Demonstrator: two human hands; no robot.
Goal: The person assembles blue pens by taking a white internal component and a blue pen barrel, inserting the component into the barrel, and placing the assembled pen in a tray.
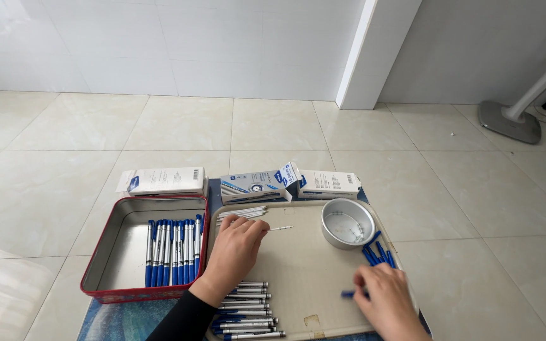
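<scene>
Blue pen cap [347, 293] lies on the beige tray [304, 265], long axis left-right, pinched at my right hand [388, 302] fingertips. My left hand [234, 252], fingers curled and holding nothing I can see, rests beside a thin refill [280, 228] lying crosswise.

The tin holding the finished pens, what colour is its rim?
Red rim on the tin, silver inside; head view.

Beside the matt beige plastic tray [298, 252], a red tin [115, 252] shows a brushed metal floor; on the tray, a small round metal bowl [347, 222] gleams dully; glossy floor tiles [475, 189] lie beyond.
</scene>
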